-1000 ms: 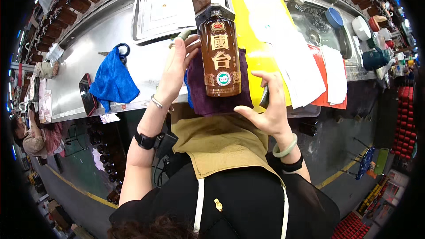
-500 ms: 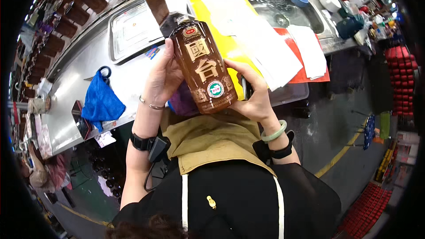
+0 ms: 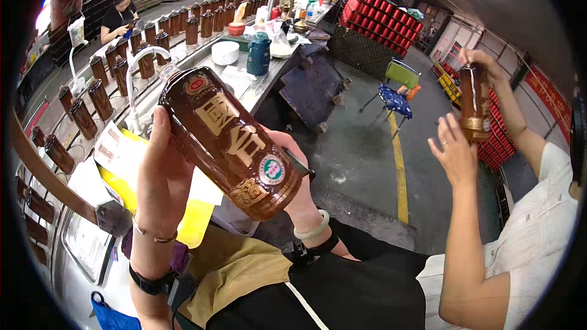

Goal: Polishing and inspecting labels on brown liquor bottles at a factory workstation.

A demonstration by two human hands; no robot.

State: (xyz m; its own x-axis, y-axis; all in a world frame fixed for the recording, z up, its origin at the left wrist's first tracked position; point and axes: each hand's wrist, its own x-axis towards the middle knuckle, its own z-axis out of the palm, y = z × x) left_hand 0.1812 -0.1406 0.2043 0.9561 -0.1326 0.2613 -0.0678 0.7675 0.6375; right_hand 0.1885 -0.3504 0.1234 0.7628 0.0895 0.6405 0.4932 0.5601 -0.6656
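A glossy brown bottle (image 3: 229, 140) with gold characters and a round green-and-white sticker is tilted in front of me, its neck end up to the left. My left hand (image 3: 162, 177) wraps its left side, with the thumb along the edge. Behind the lower right part of the bottle, my right hand (image 3: 286, 142) supports it; most of those fingers are hidden. At the right, a co-worker in a white shirt holds up a similar brown bottle (image 3: 475, 101) by its top with one hand, the other hand spread beside it.
Rows of brown bottles (image 3: 99, 99) line the bench at the left, near a curved white tap (image 3: 132, 85). A blue jug (image 3: 258, 54) and white bowl (image 3: 225, 52) stand farther along. A blue-seated chair (image 3: 395, 99) is on the floor. Red bottles (image 3: 382, 18) are stacked behind. Another person (image 3: 119, 18) is across the bench.
My view has swung right and up, bringing the co-worker and the far room into sight. The bottle stays in both hands and is tilted more, its base toward the right.
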